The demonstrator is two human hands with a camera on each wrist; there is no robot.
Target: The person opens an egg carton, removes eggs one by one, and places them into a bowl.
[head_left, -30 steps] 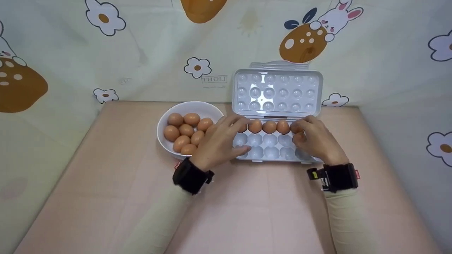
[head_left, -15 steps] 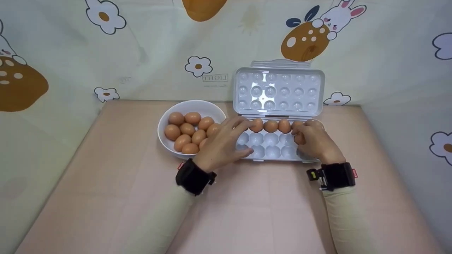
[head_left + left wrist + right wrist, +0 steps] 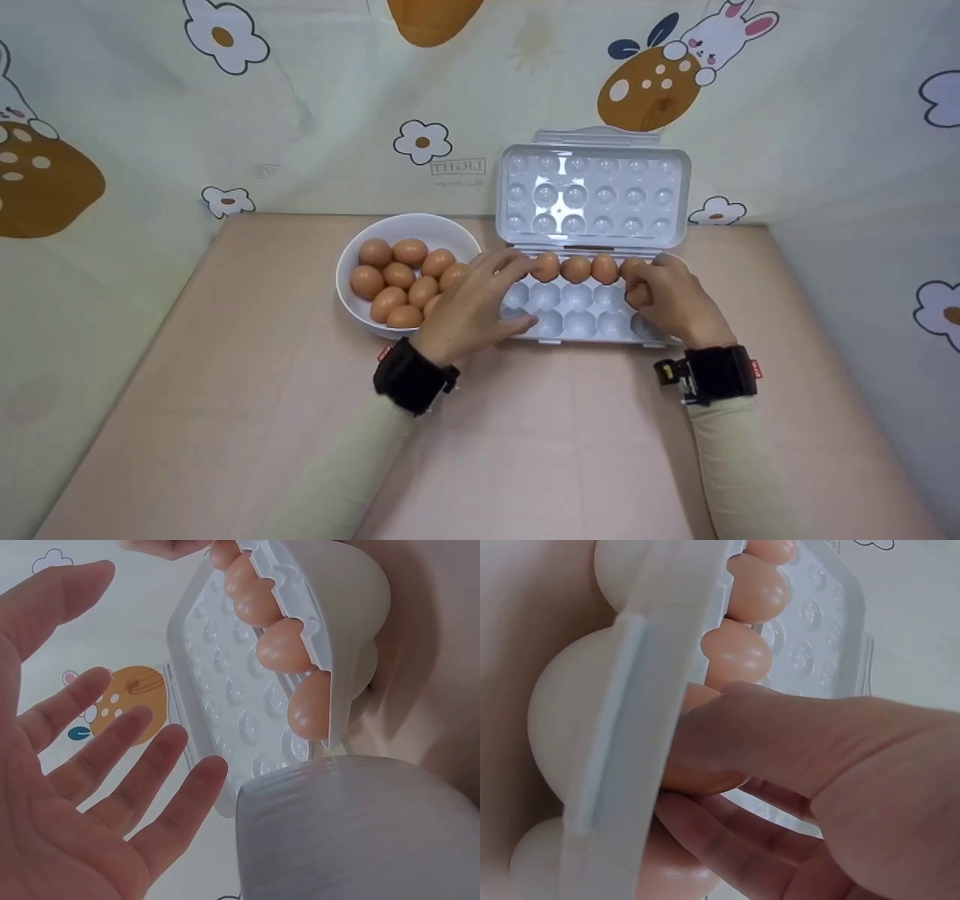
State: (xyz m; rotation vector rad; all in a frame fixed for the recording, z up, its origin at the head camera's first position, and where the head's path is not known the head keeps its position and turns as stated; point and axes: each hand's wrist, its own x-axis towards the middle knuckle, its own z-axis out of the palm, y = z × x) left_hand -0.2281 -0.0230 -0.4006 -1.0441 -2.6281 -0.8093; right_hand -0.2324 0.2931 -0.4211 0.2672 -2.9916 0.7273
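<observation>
Right hand (image 3: 671,300) has its fingers curled around an egg (image 3: 637,295), setting it in the egg tray (image 3: 577,319) just under its fingertips (second row, right end). Left hand (image 3: 472,304) is spread flat and holding nothing, resting over the tray's left end, with the bowl of eggs (image 3: 375,232) right beside it.

right hand (image 3: 670,298) covers the right end of the egg tray (image 3: 577,322); the egg (image 3: 705,765) under its fingers is mostly hidden. left hand (image 3: 480,300) masks the tray's left end.
</observation>
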